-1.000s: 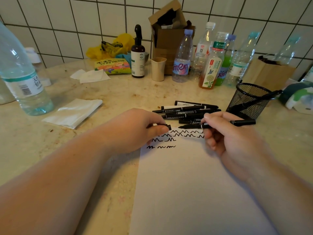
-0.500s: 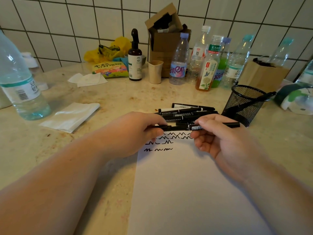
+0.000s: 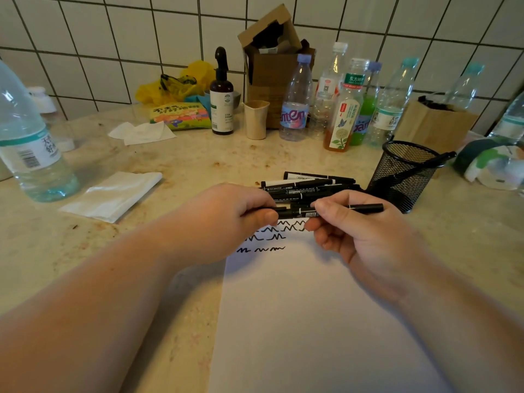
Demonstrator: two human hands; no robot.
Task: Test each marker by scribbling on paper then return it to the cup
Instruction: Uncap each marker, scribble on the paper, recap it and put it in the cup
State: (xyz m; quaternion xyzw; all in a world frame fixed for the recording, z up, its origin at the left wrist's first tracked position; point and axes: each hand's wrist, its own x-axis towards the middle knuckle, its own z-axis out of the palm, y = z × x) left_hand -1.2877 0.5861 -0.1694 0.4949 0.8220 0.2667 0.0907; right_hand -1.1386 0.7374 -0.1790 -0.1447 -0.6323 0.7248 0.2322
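Both hands working one marker [image 3: 365, 207] level over top edge of paper [image 3: 312, 321]: left hand [image 3: 226, 219] pinching cap end, right hand [image 3: 357, 231] gripping barrel; am probably pressing cap back on, joint hidden. Four scribble rows lying on paper. One marker [image 3: 436, 159] standing in mesh cup [image 3: 402, 174]. Pile [image 3: 309, 185] waiting just left of cup, roughly five, overlapping. Task looking under halfway.

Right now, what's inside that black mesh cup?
One black marker leans inside the mesh cup, its end sticking out over the right rim. Dark shapes show low through the mesh, but whether more markers lie there cannot be told.
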